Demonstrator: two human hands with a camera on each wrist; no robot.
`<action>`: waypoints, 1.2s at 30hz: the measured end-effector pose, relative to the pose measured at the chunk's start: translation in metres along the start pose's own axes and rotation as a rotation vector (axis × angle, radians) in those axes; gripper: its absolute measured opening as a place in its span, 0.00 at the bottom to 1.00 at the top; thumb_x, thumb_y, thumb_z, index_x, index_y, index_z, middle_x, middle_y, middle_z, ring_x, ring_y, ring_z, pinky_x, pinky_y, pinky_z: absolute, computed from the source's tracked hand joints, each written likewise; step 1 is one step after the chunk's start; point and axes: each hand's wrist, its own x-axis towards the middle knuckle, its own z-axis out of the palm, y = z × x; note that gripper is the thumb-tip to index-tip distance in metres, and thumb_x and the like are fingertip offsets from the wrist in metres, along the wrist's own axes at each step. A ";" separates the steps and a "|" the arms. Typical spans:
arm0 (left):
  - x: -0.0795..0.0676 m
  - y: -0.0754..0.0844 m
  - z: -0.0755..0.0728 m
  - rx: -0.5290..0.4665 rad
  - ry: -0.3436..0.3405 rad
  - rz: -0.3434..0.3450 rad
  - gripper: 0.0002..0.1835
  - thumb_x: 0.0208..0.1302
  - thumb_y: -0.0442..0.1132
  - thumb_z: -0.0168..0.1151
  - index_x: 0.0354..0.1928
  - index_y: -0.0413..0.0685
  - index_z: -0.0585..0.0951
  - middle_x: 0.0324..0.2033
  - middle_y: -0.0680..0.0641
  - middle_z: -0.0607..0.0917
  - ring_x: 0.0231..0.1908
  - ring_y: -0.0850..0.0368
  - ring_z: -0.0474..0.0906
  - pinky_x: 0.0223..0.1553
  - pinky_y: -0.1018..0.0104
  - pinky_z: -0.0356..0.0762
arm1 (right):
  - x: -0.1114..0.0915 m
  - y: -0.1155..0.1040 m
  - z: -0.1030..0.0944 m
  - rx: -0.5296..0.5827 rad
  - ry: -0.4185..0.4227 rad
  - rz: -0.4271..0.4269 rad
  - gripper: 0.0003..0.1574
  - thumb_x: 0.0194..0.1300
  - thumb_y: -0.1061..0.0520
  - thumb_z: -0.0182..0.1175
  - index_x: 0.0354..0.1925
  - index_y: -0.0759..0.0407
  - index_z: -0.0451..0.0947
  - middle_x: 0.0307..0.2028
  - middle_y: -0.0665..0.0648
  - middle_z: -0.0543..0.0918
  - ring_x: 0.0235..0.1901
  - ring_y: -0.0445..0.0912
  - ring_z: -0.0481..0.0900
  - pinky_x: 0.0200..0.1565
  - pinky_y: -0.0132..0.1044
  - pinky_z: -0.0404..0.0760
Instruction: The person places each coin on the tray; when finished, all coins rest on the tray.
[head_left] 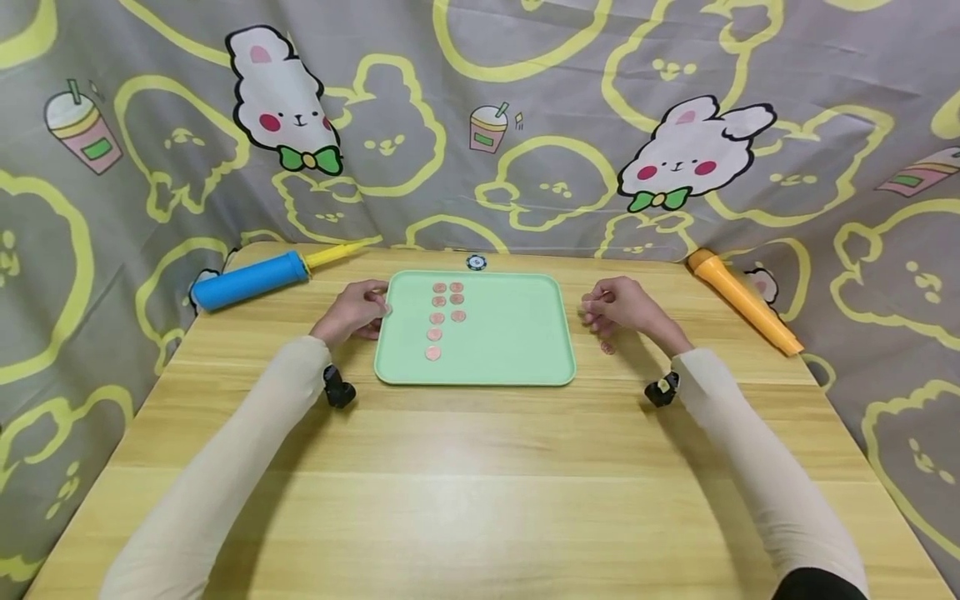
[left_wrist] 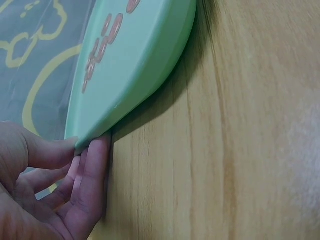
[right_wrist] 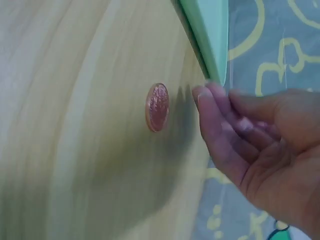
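Several copper-coloured coins [head_left: 432, 353] lie in two columns on the left half of a pale green tray [head_left: 517, 333]. At the tray's left edge my left hand [head_left: 352, 310] pinches the rim, with the thumb on top and fingers underneath, as the left wrist view [left_wrist: 65, 185] confirms. My right hand [head_left: 622, 304] is over the table just right of the tray. Its fingers are loosely bent, the tips slightly blurred, and no coin shows between them in the right wrist view. Below it, one more coin [right_wrist: 157, 107] lies flat on the wood.
A blue and yellow pump-like toy [head_left: 251, 281] lies at the back left. An orange microphone-shaped object [head_left: 746, 304] lies at the right edge. Behind the tray is a round blue-and-white chip [head_left: 476, 262]. A patterned curtain [head_left: 525, 108] borders the wooden table [head_left: 480, 483].
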 end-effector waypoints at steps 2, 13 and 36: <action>0.000 0.001 0.000 0.004 -0.004 0.002 0.34 0.80 0.34 0.53 0.83 0.45 0.57 0.57 0.38 0.74 0.42 0.50 0.79 0.39 0.62 0.87 | 0.000 -0.005 0.003 -0.024 -0.039 -0.054 0.09 0.78 0.64 0.58 0.40 0.69 0.77 0.34 0.68 0.89 0.29 0.52 0.89 0.31 0.44 0.90; 0.002 0.000 0.000 -0.002 -0.004 0.009 0.34 0.80 0.33 0.53 0.83 0.45 0.56 0.56 0.38 0.74 0.41 0.50 0.79 0.38 0.63 0.87 | 0.004 -0.036 0.025 -0.019 -0.178 -0.246 0.16 0.83 0.59 0.52 0.51 0.70 0.82 0.37 0.66 0.87 0.33 0.56 0.86 0.31 0.49 0.87; 0.000 -0.002 0.000 -0.007 0.003 0.022 0.34 0.79 0.33 0.53 0.83 0.43 0.57 0.53 0.40 0.74 0.40 0.52 0.79 0.35 0.64 0.86 | 0.033 -0.089 0.098 0.286 -0.173 -0.050 0.12 0.75 0.58 0.65 0.47 0.67 0.82 0.38 0.64 0.88 0.28 0.48 0.87 0.33 0.43 0.90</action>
